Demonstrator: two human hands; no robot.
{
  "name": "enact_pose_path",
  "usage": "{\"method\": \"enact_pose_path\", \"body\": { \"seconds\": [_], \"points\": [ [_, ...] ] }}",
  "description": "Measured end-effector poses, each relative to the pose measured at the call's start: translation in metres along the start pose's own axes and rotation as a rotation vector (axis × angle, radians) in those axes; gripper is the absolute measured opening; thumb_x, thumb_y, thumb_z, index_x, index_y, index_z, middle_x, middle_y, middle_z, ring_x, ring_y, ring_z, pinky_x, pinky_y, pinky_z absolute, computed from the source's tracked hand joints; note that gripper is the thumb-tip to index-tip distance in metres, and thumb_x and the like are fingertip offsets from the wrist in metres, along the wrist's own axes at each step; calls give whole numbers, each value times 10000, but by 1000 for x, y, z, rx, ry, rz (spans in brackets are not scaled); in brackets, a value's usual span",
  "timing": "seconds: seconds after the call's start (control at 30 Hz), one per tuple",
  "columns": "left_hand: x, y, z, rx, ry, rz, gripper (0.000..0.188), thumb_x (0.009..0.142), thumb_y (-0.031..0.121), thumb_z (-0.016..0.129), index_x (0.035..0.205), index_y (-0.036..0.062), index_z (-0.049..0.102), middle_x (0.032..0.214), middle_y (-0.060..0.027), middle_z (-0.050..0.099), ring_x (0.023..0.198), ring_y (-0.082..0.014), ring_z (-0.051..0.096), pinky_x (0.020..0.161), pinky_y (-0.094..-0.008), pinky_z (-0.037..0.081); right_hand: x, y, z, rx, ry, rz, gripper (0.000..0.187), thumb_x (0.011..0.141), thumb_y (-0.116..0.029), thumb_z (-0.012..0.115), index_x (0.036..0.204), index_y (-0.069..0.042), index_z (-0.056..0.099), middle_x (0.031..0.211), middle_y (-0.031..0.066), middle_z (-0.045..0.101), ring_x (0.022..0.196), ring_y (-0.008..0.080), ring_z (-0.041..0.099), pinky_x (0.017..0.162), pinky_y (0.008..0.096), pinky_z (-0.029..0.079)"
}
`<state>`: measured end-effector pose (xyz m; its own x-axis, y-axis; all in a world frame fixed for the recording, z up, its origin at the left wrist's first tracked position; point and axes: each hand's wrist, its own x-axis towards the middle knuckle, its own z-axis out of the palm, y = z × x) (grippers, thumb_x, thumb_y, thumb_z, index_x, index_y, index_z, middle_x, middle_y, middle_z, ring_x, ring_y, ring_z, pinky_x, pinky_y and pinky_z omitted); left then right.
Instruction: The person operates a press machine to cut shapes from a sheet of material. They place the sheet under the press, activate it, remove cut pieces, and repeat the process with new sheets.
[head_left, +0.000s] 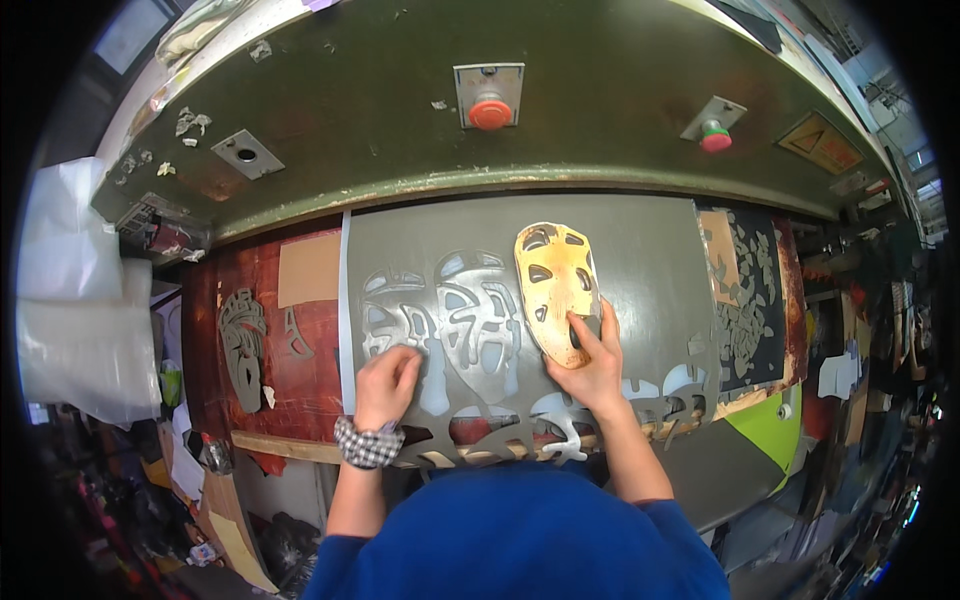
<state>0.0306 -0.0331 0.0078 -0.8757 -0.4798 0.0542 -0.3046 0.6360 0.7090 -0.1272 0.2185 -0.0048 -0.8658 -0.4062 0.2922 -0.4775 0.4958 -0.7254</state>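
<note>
My right hand (592,372) grips the lower right edge of a yellow sole-shaped cutting die (556,300), its thumb and fingers closed round the rim. The die has several openings and lies on a grey sheet (640,265). My left hand (388,385) is closed over the sheet's lower left part, fingertips curled together. Whatever it may pinch is too small or hidden to make out. Just beyond that hand is a cut outline (395,312) in the sheet, with a second cut outline (475,310) between it and the die. Scalloped cut-outs (560,425) run along the sheet's near edge.
A dark green machine beam (370,120) spans the far side, carrying a red push button (490,113) and another button (715,138). On the red board (300,385) at left lies a grey cut sole piece (243,350). Small grey scraps (745,300) cover a dark sheet at right.
</note>
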Motion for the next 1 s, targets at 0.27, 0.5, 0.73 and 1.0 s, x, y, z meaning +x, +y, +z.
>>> {"method": "enact_pose_path", "body": {
  "seconds": [0.27,0.5,0.73,1.0],
  "points": [
    [-57,-35,-26,113,304,-78,52,848,22,602,893,-3,611,774,-134,588,700,-275,566,647,-356,455,2,-5,2,-147,-54,-262,480,635,-137,805,1064,15,653,1300,268,470,1237,470,428,1017,526,378],
    [-16,-44,-5,68,488,-77,95,878,7,546,960,-18,585,826,-127,560,794,-278,544,717,-360,445,-10,-26,-37,103,-230,-376,478,696,-184,789,1091,25,621,1085,206,637,878,359,664,722,378,555],
    [66,-69,17,23,654,-197,163,943,150,548,975,-6,515,829,-80,533,737,-169,495,667,-292,422,179,66,-96,-111,644,56,681,983,-240,448,1466,65,78,1520,254,147,1413,344,183,1137,413,167],
    [149,-60,18,80,601,-365,174,943,185,558,921,19,513,656,-77,520,563,-163,476,544,-324,423,249,78,-67,-150,626,-30,908,934,-491,464,1449,80,-20,1511,306,15,1418,429,27,1146,489,47]
  ]
}}
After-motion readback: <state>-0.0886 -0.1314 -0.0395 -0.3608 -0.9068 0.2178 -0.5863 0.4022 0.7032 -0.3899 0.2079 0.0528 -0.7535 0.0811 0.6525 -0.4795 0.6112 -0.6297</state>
